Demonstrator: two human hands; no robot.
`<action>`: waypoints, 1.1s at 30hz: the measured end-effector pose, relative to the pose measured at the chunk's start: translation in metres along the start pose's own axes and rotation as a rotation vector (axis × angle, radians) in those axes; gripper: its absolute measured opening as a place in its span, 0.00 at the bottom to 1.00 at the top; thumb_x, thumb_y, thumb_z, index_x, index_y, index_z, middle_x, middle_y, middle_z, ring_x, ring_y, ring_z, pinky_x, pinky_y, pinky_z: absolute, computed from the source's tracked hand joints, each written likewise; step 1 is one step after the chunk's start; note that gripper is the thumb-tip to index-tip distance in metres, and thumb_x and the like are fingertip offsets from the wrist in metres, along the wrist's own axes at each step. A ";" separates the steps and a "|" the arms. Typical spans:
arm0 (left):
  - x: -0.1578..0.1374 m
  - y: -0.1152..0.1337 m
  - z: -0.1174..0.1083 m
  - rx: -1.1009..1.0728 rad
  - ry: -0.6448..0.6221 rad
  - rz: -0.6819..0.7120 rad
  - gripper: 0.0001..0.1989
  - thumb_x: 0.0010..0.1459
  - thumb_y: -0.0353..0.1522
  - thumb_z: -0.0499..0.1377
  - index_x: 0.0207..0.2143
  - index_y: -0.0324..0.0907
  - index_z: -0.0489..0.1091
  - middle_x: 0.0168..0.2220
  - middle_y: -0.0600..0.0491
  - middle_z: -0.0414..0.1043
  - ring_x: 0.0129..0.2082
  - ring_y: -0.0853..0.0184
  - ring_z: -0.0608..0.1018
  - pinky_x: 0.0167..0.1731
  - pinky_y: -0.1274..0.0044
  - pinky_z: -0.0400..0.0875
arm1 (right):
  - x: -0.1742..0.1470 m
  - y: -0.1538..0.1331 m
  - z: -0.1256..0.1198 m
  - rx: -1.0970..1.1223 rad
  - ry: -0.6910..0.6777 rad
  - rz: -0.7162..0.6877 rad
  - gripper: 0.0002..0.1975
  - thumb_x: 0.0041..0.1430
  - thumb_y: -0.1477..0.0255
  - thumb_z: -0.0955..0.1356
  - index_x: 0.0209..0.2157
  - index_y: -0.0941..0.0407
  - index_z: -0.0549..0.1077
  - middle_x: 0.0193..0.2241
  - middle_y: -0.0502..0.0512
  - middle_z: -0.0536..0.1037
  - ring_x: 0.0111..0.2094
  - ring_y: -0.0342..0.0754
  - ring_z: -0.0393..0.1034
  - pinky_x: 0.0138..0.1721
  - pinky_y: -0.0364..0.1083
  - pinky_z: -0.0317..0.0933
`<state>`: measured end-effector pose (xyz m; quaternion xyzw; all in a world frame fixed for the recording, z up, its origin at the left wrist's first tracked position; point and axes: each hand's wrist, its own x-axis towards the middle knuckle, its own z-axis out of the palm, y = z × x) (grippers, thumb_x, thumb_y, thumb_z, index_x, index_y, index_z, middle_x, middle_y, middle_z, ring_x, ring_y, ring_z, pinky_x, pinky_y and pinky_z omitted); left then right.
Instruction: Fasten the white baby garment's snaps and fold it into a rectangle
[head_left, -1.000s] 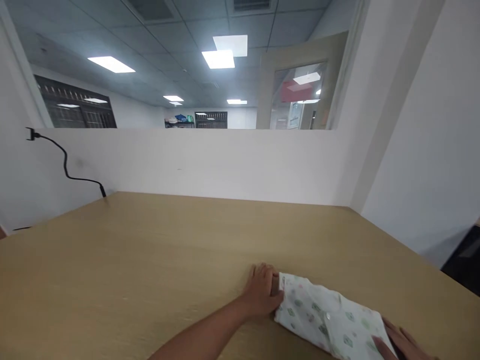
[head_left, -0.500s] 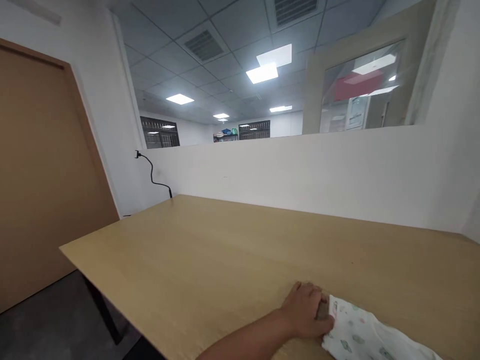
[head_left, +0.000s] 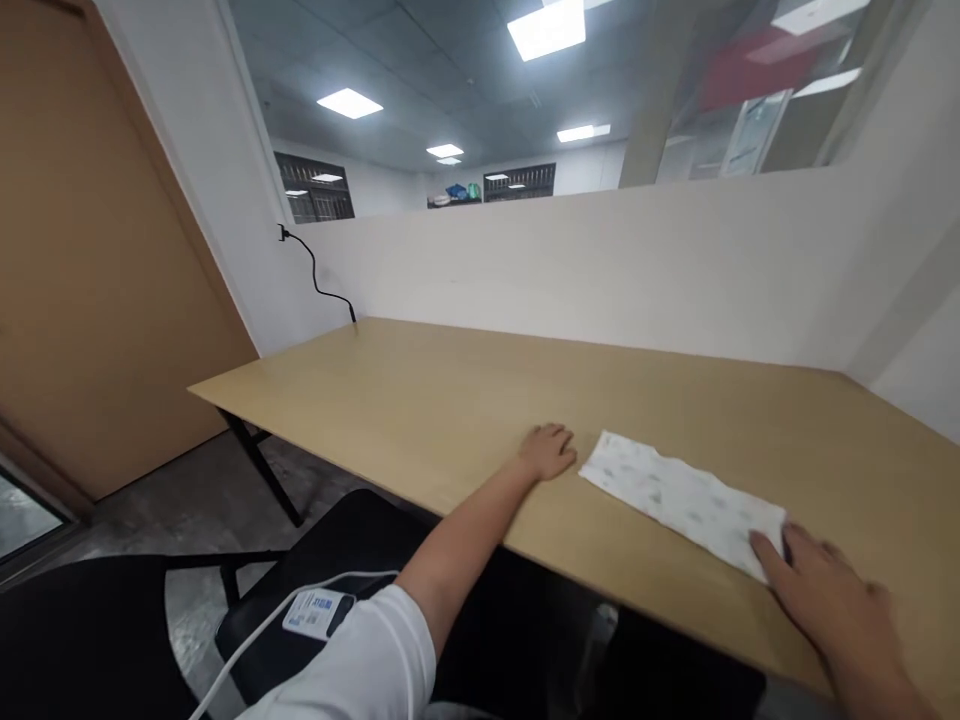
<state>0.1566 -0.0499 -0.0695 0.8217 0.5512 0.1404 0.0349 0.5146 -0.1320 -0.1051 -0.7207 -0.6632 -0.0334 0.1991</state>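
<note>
A white cloth (head_left: 682, 495) with a faint printed pattern lies folded in a long flat strip on the table (head_left: 420, 400). Just off its left end, my left hand (head_left: 550, 452) rests palm down on the tabletop, fingers spread and holding nothing. At the opposite end is my right hand (head_left: 832, 590), its thumb over the cloth's corner and its fingers by the short edge. Thumb and forefinger are apart there, and motion blurs the hand a little.
Black chairs (head_left: 330, 550) stand at the table's near side, with a labelled white device (head_left: 319, 612) and a pale cable on one. A black gooseneck holder (head_left: 315, 270) rises at the back left corner. A low white wall (head_left: 562, 265) borders the far edge.
My view has tipped downward, bringing the chairs, the whole cloth and my right hand into sight. My left hand has come away from the cloth's left end and its fingers have spread.
</note>
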 end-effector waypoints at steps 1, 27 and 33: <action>-0.006 0.000 -0.002 -0.002 -0.001 -0.016 0.22 0.65 0.39 0.47 0.56 0.38 0.65 0.61 0.45 0.63 0.61 0.61 0.64 0.60 0.71 0.57 | -0.002 -0.008 -0.006 -0.032 -0.019 0.028 0.27 0.62 0.56 0.50 0.45 0.50 0.74 0.51 0.72 0.72 0.55 0.66 0.62 0.47 0.67 0.53; -0.089 0.039 -0.029 -0.095 0.223 -0.019 0.14 0.62 0.31 0.50 0.42 0.41 0.74 0.45 0.46 0.77 0.47 0.59 0.76 0.49 0.72 0.69 | -0.019 -0.041 -0.031 -0.048 -0.054 0.064 0.17 0.67 0.67 0.58 0.44 0.62 0.74 0.44 0.68 0.78 0.46 0.57 0.71 0.43 0.48 0.59; -0.181 0.092 -0.054 -0.419 1.058 0.582 0.13 0.65 0.35 0.52 0.51 0.49 0.67 0.46 0.51 0.75 0.45 0.61 0.77 0.45 0.65 0.75 | -0.018 -0.059 -0.082 0.162 0.587 0.068 0.23 0.67 0.66 0.58 0.57 0.67 0.63 0.58 0.73 0.64 0.60 0.60 0.56 0.58 0.55 0.52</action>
